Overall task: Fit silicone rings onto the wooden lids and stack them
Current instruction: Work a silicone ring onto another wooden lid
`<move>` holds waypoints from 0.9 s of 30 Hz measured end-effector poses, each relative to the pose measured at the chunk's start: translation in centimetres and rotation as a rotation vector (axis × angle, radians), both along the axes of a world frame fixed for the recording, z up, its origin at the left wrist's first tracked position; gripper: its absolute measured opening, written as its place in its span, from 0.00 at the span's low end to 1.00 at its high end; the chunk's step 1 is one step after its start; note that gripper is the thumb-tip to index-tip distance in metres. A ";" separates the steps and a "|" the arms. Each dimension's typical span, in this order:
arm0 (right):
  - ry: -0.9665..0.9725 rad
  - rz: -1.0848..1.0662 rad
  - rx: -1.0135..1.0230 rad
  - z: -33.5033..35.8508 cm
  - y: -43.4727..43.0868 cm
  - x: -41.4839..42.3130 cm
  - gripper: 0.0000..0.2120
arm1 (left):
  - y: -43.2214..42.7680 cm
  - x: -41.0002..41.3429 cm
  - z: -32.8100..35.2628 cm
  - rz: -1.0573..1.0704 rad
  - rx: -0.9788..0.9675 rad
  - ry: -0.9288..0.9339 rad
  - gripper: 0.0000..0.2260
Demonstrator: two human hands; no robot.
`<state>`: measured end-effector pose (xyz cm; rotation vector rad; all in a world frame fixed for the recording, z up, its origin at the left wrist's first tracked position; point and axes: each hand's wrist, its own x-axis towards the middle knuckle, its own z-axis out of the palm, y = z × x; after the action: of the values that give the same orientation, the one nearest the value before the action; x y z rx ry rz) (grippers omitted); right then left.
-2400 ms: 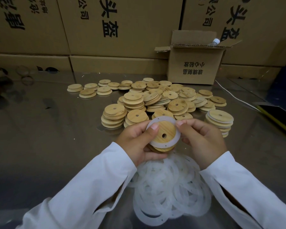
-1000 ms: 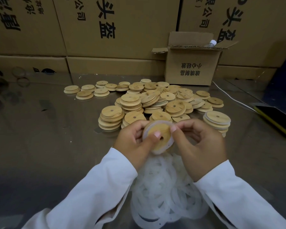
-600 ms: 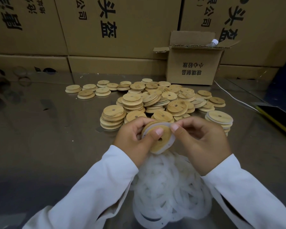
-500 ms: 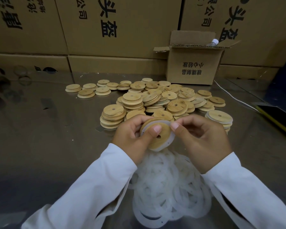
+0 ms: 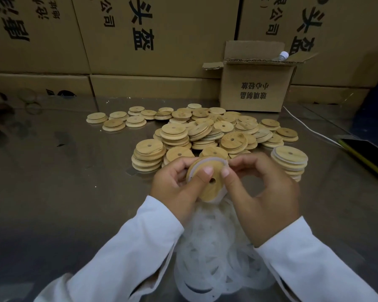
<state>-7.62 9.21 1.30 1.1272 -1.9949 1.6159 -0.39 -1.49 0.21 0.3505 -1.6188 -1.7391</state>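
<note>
The left hand (image 5: 175, 188) grips the wooden lid (image 5: 210, 192) above the loose rings (image 5: 216, 253), tilted more steeply than before. The right hand (image 5: 268, 197) pinches the silicone ring (image 5: 207, 159) (earlier flat on the lid's face), now round the upper rim.

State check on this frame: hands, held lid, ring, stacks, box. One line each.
left hand: grips held lid, thumb on its face.
right hand: pinches silicone ring at the lid's upper right edge.
held lid: tilted, raised between both hands.
silicone ring: stretched round the lid's rim; fully seated or not, cannot tell.
ringed stack: upright, at right.
bare lids: low stacks and loose piles.
spare rings: heaped under the wrists.
cardboard box: flaps open.
</note>
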 end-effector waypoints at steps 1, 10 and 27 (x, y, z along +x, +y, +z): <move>-0.006 -0.009 -0.005 -0.1 -0.1 0.1 0.06 | 0.0 0.0 0.0 0.009 0.025 0.001 0.10; -0.037 -0.046 0.021 0.2 0.2 -0.1 0.06 | 0.0 0.1 0.0 -0.081 0.005 -0.048 0.10; -0.277 0.109 0.020 0.5 0.0 -0.8 0.07 | -0.8 0.3 1.1 -0.097 -0.331 -0.073 0.08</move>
<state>-8.46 9.21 1.78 1.0859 -2.1546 1.9014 -0.04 -2.28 1.36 0.1796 -1.9667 -1.5064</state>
